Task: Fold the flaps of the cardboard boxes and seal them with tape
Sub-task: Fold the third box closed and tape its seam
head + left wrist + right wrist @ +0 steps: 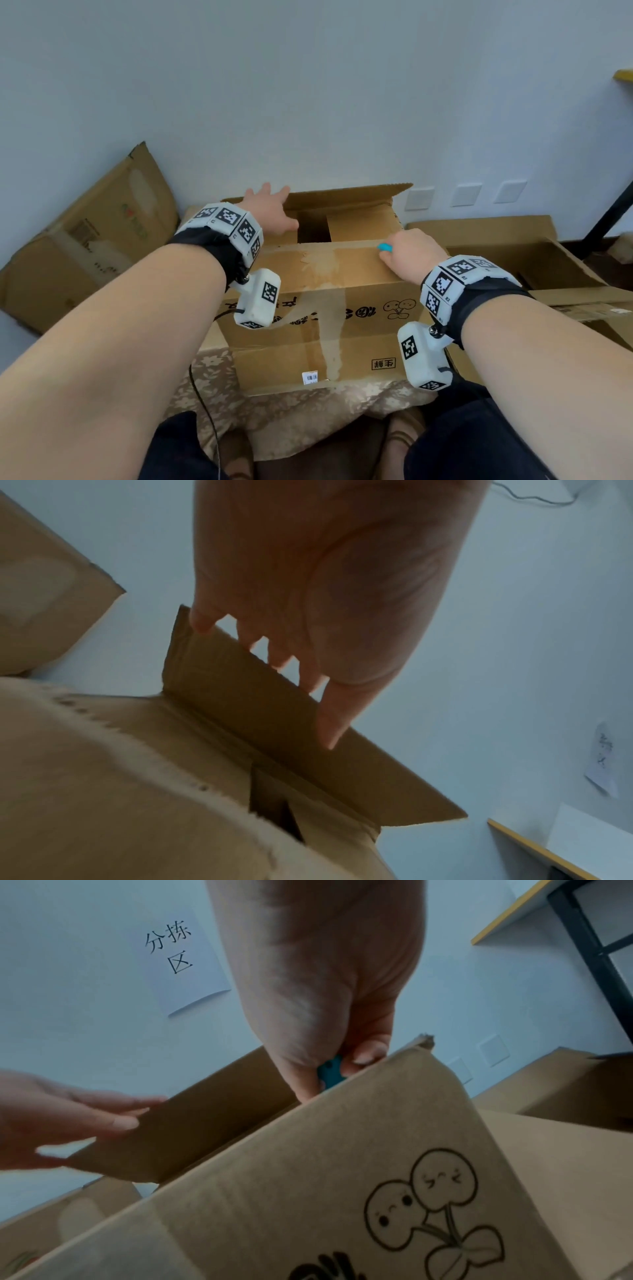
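Observation:
A brown cardboard box [325,308] printed with cartoon cherries stands on a floral cloth. Its near flap [342,1164] is folded over the top, and a dark gap shows behind it. My left hand [277,205] reaches over to the far flap [349,197], which still stands up. Fingers go behind that far flap [240,696] and the thumb lies on its front, as the left hand [284,653] shows. My right hand [394,257] rests on the near flap's edge and grips a small blue tool [385,246]. The blue tool [330,1073] sits between thumb and fingers.
Another cardboard box [96,233] leans against the wall at the left. An open box [513,253] lies at the right, beside a black table leg [613,212]. The floral cloth [291,411] hangs toward my knees. A paper sign [178,961] is on the wall.

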A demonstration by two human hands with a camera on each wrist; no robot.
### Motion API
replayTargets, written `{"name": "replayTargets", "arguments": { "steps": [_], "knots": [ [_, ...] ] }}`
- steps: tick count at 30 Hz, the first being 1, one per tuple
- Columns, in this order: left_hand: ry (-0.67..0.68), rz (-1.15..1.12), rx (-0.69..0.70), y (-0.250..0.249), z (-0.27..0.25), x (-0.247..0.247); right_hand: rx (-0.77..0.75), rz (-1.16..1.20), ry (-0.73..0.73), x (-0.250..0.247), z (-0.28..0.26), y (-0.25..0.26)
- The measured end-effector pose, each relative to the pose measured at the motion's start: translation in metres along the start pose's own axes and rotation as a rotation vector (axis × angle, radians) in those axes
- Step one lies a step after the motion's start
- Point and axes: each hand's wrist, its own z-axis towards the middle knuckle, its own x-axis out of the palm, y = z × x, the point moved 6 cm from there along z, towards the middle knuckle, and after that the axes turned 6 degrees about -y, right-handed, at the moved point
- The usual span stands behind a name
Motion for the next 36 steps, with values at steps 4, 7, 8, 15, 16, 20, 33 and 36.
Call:
{"name": "replayTargets", "arguments": {
  "steps": [4,7,8,15,16,20,33,36],
  "knots": [
    [0.163,0.065,-0.001,0.010,-0.015,0.028,0.045,0.105,-0.103,-0.006,-0.005,-0.001],
    [0.193,0.083,-0.019,0.016,-0.022,0.040,0.105,0.194,-0.164,-0.010,-0.004,-0.007],
    [0.199,0.073,-0.026,0.018,-0.023,0.043,0.129,0.229,-0.191,-0.012,-0.003,-0.009],
    [0.210,-0.050,-0.182,0.041,-0.026,0.062,0.236,0.345,-0.335,-0.024,0.001,-0.025],
    [0.203,-0.074,-0.207,0.044,-0.026,0.065,0.254,0.343,-0.323,-0.022,0.003,-0.028],
    [0.166,-0.141,-0.277,0.049,-0.028,0.069,0.323,0.373,-0.284,-0.011,0.007,-0.034],
    [-0.024,-0.361,-0.302,0.055,-0.026,0.070,0.329,0.304,-0.129,0.010,0.017,-0.044],
    [-0.037,-0.361,-0.293,0.052,-0.030,0.066,0.320,0.355,-0.105,0.010,0.014,-0.046]
  ]
}}
